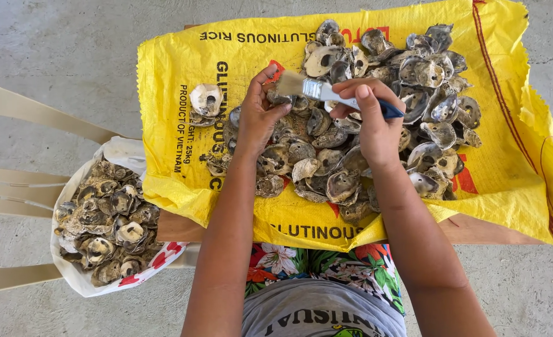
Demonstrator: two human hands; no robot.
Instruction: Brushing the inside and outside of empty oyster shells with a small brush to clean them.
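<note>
A yellow sack lies flat over the desk, covering nearly all of it and hanging over the near edge. It is woven plastic, creased, with black lettering along its left part and near edge, red marks near the middle and right, and a dark red stripe running down its right side. By the desk's near left corner, lower down, sits an open white bag with red print on its near side.

Shell pile crowds centre; sack's left edge seems bare.
</note>
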